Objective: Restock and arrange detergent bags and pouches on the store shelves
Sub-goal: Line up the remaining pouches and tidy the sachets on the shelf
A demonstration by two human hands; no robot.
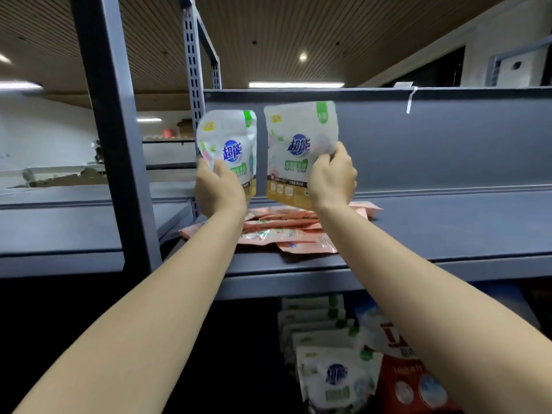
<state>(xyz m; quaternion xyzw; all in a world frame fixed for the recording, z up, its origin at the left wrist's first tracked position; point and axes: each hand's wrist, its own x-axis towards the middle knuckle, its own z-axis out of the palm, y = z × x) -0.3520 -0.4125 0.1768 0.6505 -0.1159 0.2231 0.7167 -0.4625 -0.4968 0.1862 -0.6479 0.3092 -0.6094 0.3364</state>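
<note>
At frame centre your left hand [219, 189] grips one glossy white pouch [231, 147]; your right hand [331, 177] pinches a second white pouch [294, 153]. Both hang upright above flat pink pouches [286, 231] heaped on the grey metal shelf [418, 234]. White bags [334, 380] stand lower right.

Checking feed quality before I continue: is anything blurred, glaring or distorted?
Head view: left white detergent pouch is motion-blurred, right white detergent pouch sharper; ceiling strip light blows out; wide-angle lens bends the grey metal shelf; lower shelf dim.
</note>
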